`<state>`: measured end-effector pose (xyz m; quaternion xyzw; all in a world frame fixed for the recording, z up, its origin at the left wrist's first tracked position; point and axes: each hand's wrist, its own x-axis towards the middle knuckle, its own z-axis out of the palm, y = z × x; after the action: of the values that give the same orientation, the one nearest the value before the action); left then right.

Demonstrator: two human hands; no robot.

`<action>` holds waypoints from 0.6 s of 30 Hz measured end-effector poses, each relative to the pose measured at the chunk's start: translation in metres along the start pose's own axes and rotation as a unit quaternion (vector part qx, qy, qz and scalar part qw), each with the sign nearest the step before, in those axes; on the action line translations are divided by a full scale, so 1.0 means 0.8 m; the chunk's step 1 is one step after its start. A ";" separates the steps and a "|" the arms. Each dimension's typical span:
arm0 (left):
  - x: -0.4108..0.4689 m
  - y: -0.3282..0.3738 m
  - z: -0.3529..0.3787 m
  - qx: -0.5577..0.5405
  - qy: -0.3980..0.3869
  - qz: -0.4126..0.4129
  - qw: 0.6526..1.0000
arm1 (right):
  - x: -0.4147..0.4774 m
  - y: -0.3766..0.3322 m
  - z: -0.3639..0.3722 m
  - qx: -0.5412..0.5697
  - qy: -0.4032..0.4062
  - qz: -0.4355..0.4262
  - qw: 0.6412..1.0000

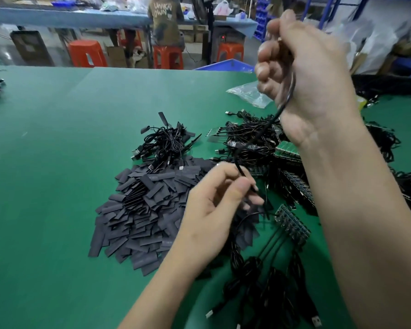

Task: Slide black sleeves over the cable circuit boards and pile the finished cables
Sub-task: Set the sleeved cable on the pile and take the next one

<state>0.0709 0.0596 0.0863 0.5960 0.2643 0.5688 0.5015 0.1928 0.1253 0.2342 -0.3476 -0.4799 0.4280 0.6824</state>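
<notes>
Black cable point(287, 99): gripped high in curled right hand point(313, 79), pinched low by left hand point(218, 200); liable to snag tangle point(252, 138) near right bench point(57, 162) edge.

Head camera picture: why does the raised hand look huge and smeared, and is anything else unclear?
In the head view, the right hand is close to the wide-angle lens, so it looms large and looks blurred; the sleeve pile is fairly sharp; the far bench is soft; the light is even and shadows are faint.

Factory floor: workbenches point(69, 16), stools point(87, 53).
</notes>
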 end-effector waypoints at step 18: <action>0.021 0.023 -0.016 -0.062 0.053 0.023 0.996 | -0.048 0.087 -0.078 -0.111 -0.075 0.166 0.977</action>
<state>0.0576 0.0716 0.1079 0.5388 0.2407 0.6265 0.5092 0.2278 0.1131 0.1402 -0.4630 -0.5098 0.5038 0.5214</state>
